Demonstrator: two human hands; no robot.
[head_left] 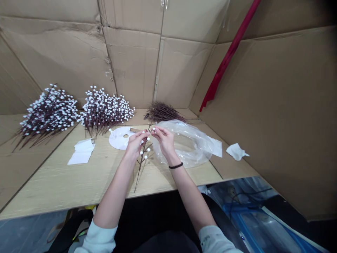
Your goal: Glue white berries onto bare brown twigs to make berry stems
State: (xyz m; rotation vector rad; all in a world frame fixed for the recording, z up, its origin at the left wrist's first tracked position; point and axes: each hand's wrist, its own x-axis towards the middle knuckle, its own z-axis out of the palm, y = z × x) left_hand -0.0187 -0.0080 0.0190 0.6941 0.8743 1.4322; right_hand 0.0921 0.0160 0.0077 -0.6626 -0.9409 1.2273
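Note:
A dark brown twig with several white berries hangs from my left hand, whose fingers are pinched round its upper part. Close beside it on the right, my right hand has its fingertips closed on a small white berry at the twig's upper end. The twig's lower end points toward the table's front edge. Behind my left hand lies a white disc with a hole in its middle. A clear plastic bag lies open in a ring shape, partly behind my right hand.
Two piles of berried twigs lie at the back left. Bare brown twigs lie at the back centre. Folded white paper is at left, a crumpled tissue at right. Cardboard walls enclose the table, with a red strip hanging.

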